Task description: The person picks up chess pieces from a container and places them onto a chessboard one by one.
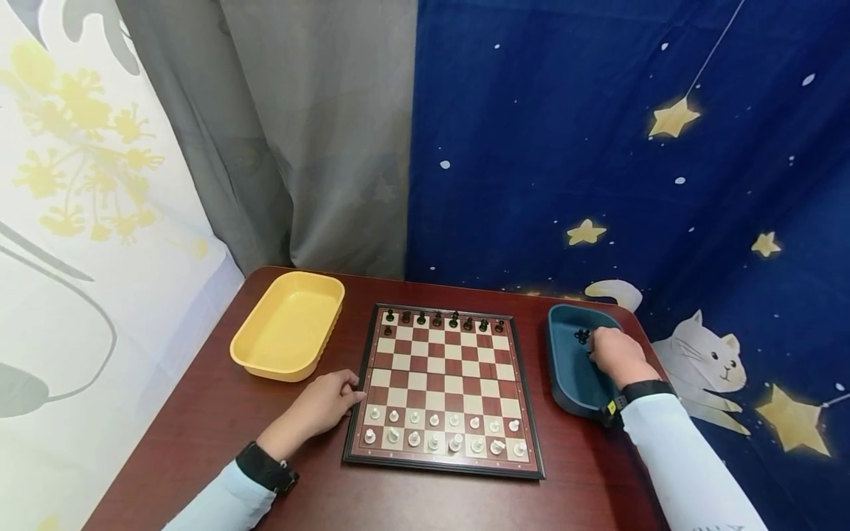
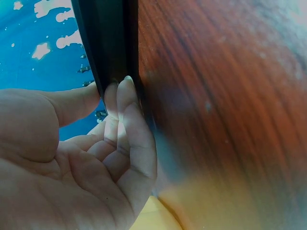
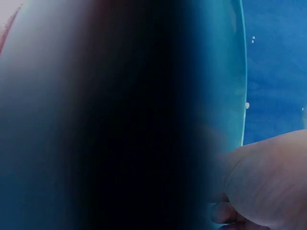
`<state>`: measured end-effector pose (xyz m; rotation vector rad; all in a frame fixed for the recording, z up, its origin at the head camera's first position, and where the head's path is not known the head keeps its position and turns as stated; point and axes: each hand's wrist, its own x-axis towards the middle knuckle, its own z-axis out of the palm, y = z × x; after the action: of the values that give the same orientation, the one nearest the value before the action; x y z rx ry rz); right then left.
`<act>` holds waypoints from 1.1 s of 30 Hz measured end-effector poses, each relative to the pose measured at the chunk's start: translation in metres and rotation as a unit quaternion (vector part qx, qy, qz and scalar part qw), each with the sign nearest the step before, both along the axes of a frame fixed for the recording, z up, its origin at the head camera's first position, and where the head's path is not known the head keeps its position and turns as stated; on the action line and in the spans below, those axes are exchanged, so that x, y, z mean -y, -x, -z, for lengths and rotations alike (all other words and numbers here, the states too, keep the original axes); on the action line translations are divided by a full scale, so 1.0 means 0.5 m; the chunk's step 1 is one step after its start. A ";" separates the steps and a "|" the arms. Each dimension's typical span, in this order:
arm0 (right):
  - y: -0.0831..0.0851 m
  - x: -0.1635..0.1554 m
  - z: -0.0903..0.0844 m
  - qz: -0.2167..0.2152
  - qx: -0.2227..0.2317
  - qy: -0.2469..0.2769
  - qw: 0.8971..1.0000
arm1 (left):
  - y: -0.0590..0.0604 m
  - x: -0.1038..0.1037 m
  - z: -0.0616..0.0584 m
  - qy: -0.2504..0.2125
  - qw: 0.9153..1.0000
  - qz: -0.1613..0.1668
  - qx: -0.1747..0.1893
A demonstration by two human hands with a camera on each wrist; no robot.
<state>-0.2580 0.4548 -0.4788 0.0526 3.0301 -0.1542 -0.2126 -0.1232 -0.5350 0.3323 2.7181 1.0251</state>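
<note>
A chessboard with a dark frame lies on the table. White chess pieces fill its two near rows. Black chess pieces line the far row, with one black pawn in front of them at the left. My left hand pinches the board's left edge; in the left wrist view the thumb lies on one side of the frame and the fingers on the other. My right hand reaches down into a blue tray, beside a few black pieces. Its fingertips are mostly hidden, so I cannot tell what they hold.
A yellow tray stands left of the board, near the table's far left corner. The reddish-brown table ends at a grey curtain and a blue star-patterned curtain. The blue tray is close to the table's right edge.
</note>
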 end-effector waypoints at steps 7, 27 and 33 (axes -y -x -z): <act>-0.004 0.002 0.007 -0.002 -0.019 -0.003 1.000 | -0.001 0.001 -0.004 0.004 1.000 0.000 0.000; 0.027 0.143 -0.083 -0.066 -0.088 0.028 0.994 | 0.005 0.007 -0.007 0.009 1.000 0.004 -0.002; 0.068 0.274 -0.096 -0.106 -0.089 0.027 0.990 | 0.005 0.005 -0.008 0.010 1.000 0.006 -0.001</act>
<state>-0.2920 0.3179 -0.4309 -0.3039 3.1782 -0.2342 -0.2153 -0.1256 -0.5309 0.3456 2.7222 0.9946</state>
